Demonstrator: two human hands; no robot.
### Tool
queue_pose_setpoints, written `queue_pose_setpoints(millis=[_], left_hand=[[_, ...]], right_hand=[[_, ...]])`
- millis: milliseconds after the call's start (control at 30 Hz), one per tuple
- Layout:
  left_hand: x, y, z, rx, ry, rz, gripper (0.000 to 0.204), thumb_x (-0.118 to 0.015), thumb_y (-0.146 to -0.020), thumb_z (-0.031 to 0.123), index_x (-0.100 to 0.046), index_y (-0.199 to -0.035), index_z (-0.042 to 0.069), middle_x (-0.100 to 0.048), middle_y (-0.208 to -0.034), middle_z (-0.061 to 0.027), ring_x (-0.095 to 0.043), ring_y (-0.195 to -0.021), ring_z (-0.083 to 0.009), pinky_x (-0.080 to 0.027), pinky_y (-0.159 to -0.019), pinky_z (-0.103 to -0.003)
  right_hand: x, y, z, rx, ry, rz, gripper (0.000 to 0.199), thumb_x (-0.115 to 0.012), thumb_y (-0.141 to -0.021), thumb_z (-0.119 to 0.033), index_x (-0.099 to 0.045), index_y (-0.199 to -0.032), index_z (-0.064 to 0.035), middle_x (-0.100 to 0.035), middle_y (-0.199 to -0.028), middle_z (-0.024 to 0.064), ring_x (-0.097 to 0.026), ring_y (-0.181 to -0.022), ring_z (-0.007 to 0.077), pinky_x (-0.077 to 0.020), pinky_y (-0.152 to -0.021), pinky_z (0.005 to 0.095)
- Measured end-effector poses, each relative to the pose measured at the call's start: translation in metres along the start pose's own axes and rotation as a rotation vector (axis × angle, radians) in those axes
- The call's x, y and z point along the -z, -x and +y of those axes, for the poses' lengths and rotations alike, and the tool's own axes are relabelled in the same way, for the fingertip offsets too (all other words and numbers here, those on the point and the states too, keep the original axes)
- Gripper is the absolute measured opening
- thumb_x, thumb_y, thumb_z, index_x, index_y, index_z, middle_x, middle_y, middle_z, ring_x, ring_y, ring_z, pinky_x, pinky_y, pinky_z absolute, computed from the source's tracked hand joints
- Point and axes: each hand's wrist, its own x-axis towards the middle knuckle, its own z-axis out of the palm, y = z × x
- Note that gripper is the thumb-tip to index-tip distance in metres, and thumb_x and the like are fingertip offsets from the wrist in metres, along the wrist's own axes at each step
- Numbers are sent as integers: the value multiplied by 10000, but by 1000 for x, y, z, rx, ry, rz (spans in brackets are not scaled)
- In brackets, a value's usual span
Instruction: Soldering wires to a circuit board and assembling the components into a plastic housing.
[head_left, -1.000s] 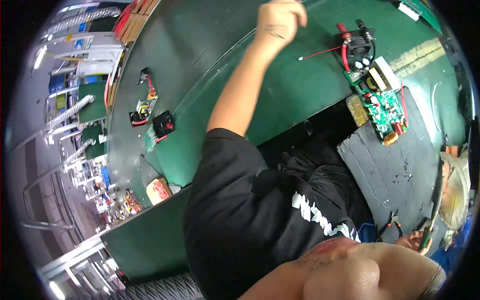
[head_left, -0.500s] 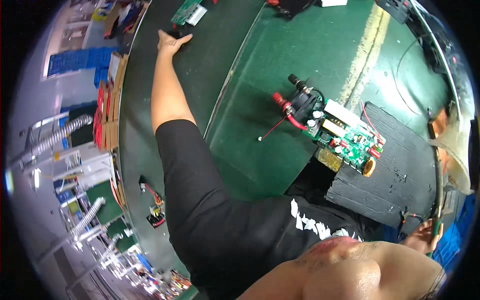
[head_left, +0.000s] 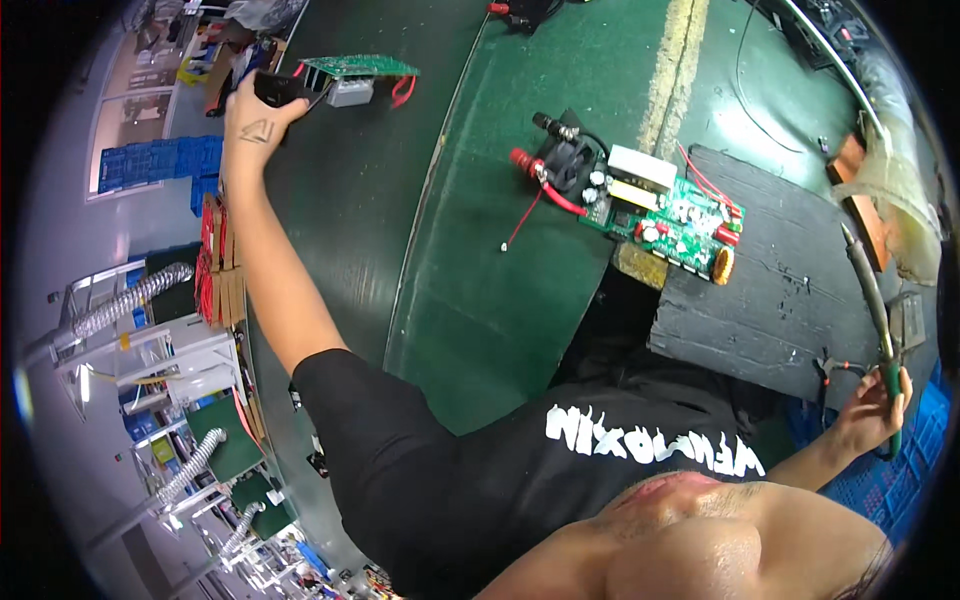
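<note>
My left hand, at the end of an outstretched arm, is closed on the black fan-like end of a circuit board assembly. That assembly has a green board, a grey block beneath and red wire at both ends, and it is tilted above the dark green strip at far left. My right hand grips a soldering iron by its green handle, tip up. A second circuit board assembly, with a black fan, red and black terminals and a copper coil, lies in front of me, partly over the black board.
The ridged black board lies on the green table. At the right are a translucent fume hose, a brown block, pliers and a blue crate. A raised edge divides the table from the dark strip.
My left hand has moved left, and the assembly in it is now lifted and turned. My right hand has come further into view with the soldering iron. The whole view has shifted.
</note>
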Motion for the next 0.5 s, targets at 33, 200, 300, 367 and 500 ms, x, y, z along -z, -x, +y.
queue_pose_setpoints(millis=[33,200,300,367,500], left_hand=[[18,11,17,-68,-87,23,649,-787,-594,317,-599,-1115,-20,-658,-1057,-214,-633,-971,-359,-490,-873,-401],[59,55,92,-193,-122,-144,732,-783,-601,352,-594,-1201,-23,-675,-1039,-213,-646,-1006,-315,-493,-886,-341],[58,59,127,-159,-163,-448,719,-769,-612,408,-615,-1155,-39,-682,-1009,-216,-674,-917,-290,-515,-821,-345],[44,46,152,-241,-267,-520,630,-757,-625,454,-670,-957,-74,-681,-917,-240,-679,-854,-323,-525,-776,-360],[-17,-5,204,-244,-448,-612,651,-723,-603,551,-690,-832,-57,-688,-801,-213,-677,-704,-279,-526,-665,-382]], right_hand=[[2,1,-1,-5,-6,-30,422,-485,-918,-234,-523,-1231,47,-620,-1057,207,-595,-843,250,-487,-607,260],[13,15,-3,22,22,43,420,-477,-916,-250,-540,-1212,42,-634,-1016,206,-596,-777,228,-475,-585,250],[21,23,-6,50,-13,81,412,-476,-918,-246,-533,-1207,42,-644,-992,204,-601,-757,223,-478,-579,252],[27,28,-9,61,-12,77,411,-475,-918,-244,-530,-1209,42,-646,-999,209,-604,-749,223,-480,-579,252],[38,43,-14,98,-81,57,405,-480,-912,-235,-535,-1200,44,-648,-1020,220,-608,-730,223,-489,-576,255]])
